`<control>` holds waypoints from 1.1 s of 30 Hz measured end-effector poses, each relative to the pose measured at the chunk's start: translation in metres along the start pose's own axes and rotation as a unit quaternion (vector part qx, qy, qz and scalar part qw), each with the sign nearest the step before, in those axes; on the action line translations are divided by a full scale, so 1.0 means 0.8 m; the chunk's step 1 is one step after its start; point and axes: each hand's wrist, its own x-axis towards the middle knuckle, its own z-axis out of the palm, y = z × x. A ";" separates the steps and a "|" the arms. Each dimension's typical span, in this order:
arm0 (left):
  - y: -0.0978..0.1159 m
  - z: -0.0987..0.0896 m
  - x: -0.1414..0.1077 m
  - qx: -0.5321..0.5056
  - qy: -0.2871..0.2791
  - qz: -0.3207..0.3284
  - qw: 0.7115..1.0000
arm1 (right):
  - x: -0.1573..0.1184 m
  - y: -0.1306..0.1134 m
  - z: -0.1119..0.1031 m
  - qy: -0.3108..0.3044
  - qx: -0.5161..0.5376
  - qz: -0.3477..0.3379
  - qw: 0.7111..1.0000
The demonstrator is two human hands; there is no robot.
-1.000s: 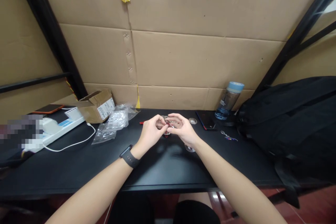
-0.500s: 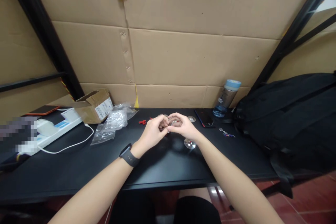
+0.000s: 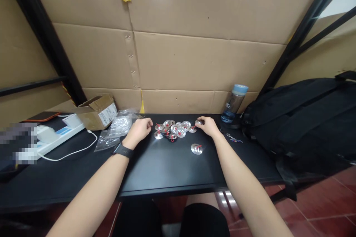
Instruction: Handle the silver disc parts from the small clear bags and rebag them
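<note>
Silver disc (image 3: 198,122) in pinched right hand (image 3: 209,126); left hand (image 3: 141,129) loosely curled, any hold unclear.

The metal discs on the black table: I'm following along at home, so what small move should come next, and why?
Probably use the right hand to lift the disc it seems to touch: the hand is already there, and that disc lies at the right end of the overlapping cluster, so it should come away without disturbing the rest.
</note>
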 end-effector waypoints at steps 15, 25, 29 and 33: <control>0.060 0.005 -0.014 0.010 0.107 0.063 0.992 | -0.042 -0.081 -0.036 -0.437 0.140 -0.084 0.884; 0.114 0.007 -0.034 -0.290 -0.058 0.160 0.942 | -0.049 -0.143 0.012 -0.107 0.467 -0.060 0.876; 0.118 0.016 -0.034 -0.365 -0.026 0.117 0.923 | -0.050 -0.148 0.017 -0.094 0.501 -0.059 0.858; 0.113 0.018 -0.033 -0.347 0.014 0.103 0.932 | -0.055 -0.152 0.015 -0.156 0.508 -0.084 0.843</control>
